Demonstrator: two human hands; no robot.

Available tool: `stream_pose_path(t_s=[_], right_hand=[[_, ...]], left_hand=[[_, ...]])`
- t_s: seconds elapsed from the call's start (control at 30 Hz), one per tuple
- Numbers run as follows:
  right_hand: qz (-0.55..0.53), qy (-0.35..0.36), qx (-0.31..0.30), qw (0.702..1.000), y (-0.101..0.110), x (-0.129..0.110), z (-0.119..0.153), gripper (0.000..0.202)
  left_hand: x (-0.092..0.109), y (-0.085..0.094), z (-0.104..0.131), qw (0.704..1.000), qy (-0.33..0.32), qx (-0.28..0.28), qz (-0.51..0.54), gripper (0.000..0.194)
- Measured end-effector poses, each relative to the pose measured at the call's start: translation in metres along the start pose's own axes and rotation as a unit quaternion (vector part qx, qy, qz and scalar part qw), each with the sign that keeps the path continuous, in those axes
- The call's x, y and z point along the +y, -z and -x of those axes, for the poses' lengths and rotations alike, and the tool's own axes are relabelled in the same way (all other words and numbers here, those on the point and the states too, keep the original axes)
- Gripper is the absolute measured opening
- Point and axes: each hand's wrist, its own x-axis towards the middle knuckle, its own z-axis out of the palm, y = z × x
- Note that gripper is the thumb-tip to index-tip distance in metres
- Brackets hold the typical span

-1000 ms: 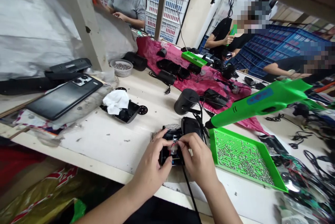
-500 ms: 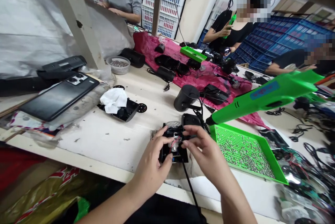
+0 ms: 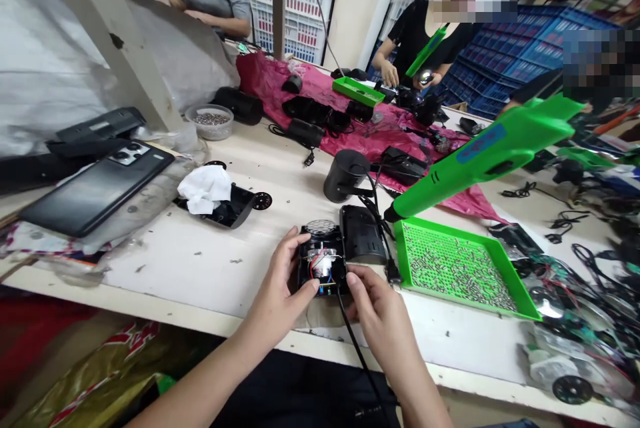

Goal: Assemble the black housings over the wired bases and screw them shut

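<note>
A black open device housing (image 3: 303,273) with a motor (image 3: 321,264), red and blue wires and a round mesh end lies at the table's near edge. My left hand (image 3: 283,275) grips its left side, thumb on the lower left edge. On the opposite side my right hand (image 3: 373,298) holds the lower right edge, close to where a black cord (image 3: 356,335) comes out and runs toward me. Just right of the housing rests a black slotted cover (image 3: 363,236). Above a green tray of screws (image 3: 525,305) is a green electric screwdriver (image 3: 465,161), which neither hand touches.
Further left are a black shell (image 3: 240,208) with white cloth, a phone (image 3: 100,188) and a tub of screws (image 3: 213,123). A black cylinder (image 3: 345,178) stands behind the housing. Wired parts (image 3: 580,308) crowd the right. Co-workers sit across the table.
My right hand has moved down from the motor area to the housing's lower right edge. My left thumb stays at the lower left. The whole view has shifted slightly.
</note>
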Motion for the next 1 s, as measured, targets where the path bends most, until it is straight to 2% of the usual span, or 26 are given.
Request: stream_pose_path(t_s=[0.13,0.5,0.6,0.7,0.8,0.87,1.0], right_hand=[[0.006,0.014,-0.007,1.000,-0.003,0.006,0.001,0.046],[-0.003,0.024,0.004,1.000,-0.009,0.020,0.002,0.044],[-0.004,0.042,0.006,0.999,-0.009,0.023,0.003,0.041],[-0.006,0.093,0.029,0.995,-0.007,0.025,0.005,0.036],[0.025,0.148,0.051,0.987,-0.003,0.024,0.004,0.033],[0.043,0.156,0.039,0.986,-0.001,0.021,0.003,0.033],[0.048,0.149,0.000,0.988,-0.002,0.020,0.003,0.034]], left_hand=[[0.000,-0.003,-0.001,1.000,-0.011,0.003,0.010,0.068],[0.001,-0.004,0.003,1.000,-0.007,-0.011,-0.020,0.072],[0.002,-0.004,0.007,1.000,-0.011,-0.012,-0.013,0.073],[0.003,-0.004,0.011,0.999,-0.031,-0.018,0.017,0.083],[0.006,-0.001,0.011,0.994,-0.001,-0.076,0.078,0.095],[0.009,0.002,0.008,0.985,0.041,-0.114,0.121,0.101],[0.012,0.006,0.003,0.978,0.091,-0.122,0.146,0.107]])
